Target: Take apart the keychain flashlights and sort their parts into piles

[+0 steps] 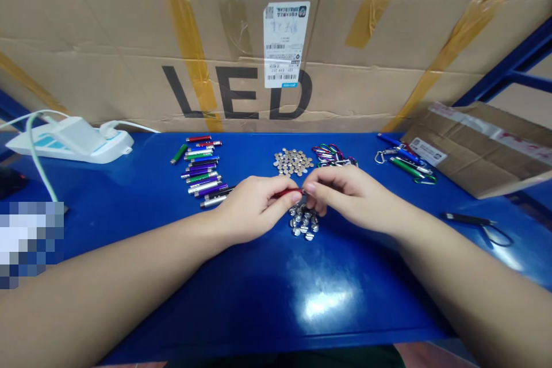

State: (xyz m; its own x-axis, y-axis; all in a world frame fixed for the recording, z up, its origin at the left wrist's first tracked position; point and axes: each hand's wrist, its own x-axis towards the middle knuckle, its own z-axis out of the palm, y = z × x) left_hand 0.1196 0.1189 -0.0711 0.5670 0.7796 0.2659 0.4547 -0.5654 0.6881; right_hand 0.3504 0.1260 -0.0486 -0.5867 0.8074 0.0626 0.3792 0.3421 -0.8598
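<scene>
My left hand is closed around a slim red penlight tube, with thumb and forefinger near its right end. At that end a small silver part shows, and the thumb and fingers of my right hand pinch it; most of it is hidden by the fingertips. Just below the hands lies a pile of silver end caps. Behind them is a heap of button cells, beside a cluster of coloured carabiners. A column of penlight tubes in several colours lies left of my left hand.
A white power strip with cables stands at the back left of the blue table. Penlights with carabiners lie by a small carton at right, near a black pen-like tool. A large cardboard box closes off the back.
</scene>
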